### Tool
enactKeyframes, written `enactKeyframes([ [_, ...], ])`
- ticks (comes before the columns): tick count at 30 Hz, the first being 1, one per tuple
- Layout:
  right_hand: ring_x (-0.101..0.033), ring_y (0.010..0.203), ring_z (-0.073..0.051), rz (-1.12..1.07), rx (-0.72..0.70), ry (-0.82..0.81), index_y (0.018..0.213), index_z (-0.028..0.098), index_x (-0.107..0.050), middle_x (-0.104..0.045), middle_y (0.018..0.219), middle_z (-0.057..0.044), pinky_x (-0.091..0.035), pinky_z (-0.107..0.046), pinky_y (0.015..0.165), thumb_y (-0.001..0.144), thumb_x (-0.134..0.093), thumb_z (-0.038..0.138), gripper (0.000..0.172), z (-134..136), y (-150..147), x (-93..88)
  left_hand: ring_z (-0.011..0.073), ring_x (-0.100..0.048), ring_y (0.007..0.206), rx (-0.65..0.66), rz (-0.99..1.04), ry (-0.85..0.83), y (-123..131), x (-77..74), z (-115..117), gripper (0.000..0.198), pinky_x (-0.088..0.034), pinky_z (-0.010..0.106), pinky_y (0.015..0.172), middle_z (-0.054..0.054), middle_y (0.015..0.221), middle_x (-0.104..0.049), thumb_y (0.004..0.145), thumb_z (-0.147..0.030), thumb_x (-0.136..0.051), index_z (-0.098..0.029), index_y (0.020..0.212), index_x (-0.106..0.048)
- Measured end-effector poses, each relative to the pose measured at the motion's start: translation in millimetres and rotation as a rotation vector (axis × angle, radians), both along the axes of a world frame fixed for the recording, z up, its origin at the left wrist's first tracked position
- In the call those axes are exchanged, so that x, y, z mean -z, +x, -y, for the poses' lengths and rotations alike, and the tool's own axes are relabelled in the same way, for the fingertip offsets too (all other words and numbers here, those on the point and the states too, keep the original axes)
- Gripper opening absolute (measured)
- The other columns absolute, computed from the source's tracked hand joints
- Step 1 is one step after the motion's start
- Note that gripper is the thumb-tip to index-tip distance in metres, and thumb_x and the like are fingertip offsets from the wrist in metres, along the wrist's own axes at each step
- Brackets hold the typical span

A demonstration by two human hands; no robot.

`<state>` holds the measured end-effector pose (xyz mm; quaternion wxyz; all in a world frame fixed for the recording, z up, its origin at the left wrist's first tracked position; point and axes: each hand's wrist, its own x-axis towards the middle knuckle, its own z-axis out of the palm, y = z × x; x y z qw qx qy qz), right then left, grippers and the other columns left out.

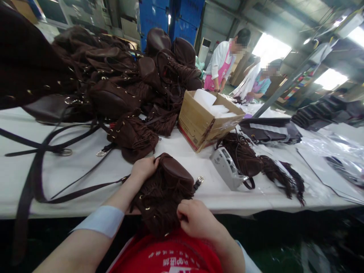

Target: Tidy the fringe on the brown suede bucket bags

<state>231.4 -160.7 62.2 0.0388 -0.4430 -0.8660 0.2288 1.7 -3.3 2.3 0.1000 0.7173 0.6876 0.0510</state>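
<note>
With left hand (pixel 145 168) and right hand (pixel 195 218) both gripping the dark-brown fringed leather bag (pixel 175 173), steady it evenly, without pulling the fringe (pixel 160 206).

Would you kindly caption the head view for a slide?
Left hand and right hand hold a fringed brown bag at a table.

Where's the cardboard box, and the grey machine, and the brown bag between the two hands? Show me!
Cardboard box (pixel 195 122): head view, on its outer wall.
Grey machine (pixel 225 170): head view, on its casing.
Brown bag (pixel 165 191): head view, on its fringed middle.
</note>
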Motion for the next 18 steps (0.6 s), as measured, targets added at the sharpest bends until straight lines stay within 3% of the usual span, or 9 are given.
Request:
enactKeyframes([
  [6,-0.049,0.067,-0.011,-0.224,0.106,-0.058,0.071,0.019,-0.05,-0.056,0.072,0.002,-0.033,-0.022,0.062,0.071,-0.053,0.008,0.012,8,23,-20.8,0.0315,-0.068,0.09,0.001,0.004,-0.013,0,0.8,-1,0.065,-0.049,0.039,0.075,0.017,0.095,-0.072,0.091,-0.056,-0.017,-0.019,0.096,-0.07],
  [10,-0.053,0.073,-0.012,-0.337,0.126,-0.05,0.077,0.02,-0.053,-0.059,0.078,0.001,-0.039,-0.023,0.067,0.076,-0.06,0.013,0.01,10,14,-29.4,0.0312,-0.068,0.089,0.003,-0.013,0.002,0,1.5,-1,0.064,-0.05,0.038,0.073,0.016,0.094,-0.073,0.091,-0.055,-0.017,-0.019,0.095,-0.07],
  [12,-0.055,0.09,-0.015,-0.294,0.102,-0.003,0.089,0.021,-0.058,-0.062,0.096,-0.002,-0.042,-0.025,0.08,0.075,-0.062,0.014,0.016,7,0,-24.2,0.0311,-0.068,0.087,0.005,-0.012,-0.001,0,2.0,-1,0.064,-0.05,0.038,0.072,0.016,0.092,-0.073,0.091,-0.056,-0.017,-0.019,0.095,-0.07],
  [15,-0.048,0.113,-0.02,-0.152,0.062,0.064,0.109,0.021,-0.058,-0.056,0.123,-0.006,-0.037,-0.031,0.098,0.075,-0.061,0.014,0.034,-1,-21,-6.0,0.0312,-0.068,0.089,0.003,-0.001,-0.002,0,2.2,-1,0.066,-0.049,0.039,0.075,0.017,0.094,-0.072,0.091,-0.057,-0.016,-0.018,0.098,-0.07],
  [18,-0.051,0.102,-0.021,0.032,0.051,0.065,0.102,0.018,-0.06,-0.06,0.109,-0.007,-0.041,-0.032,0.091,0.075,-0.054,0.012,0.029,-10,-34,11.5,0.0317,-0.068,0.091,0.002,0.005,0.013,0,1.8,0,0.068,-0.049,0.04,0.078,0.018,0.097,-0.072,0.091,-0.057,-0.016,-0.017,0.1,-0.07],
])
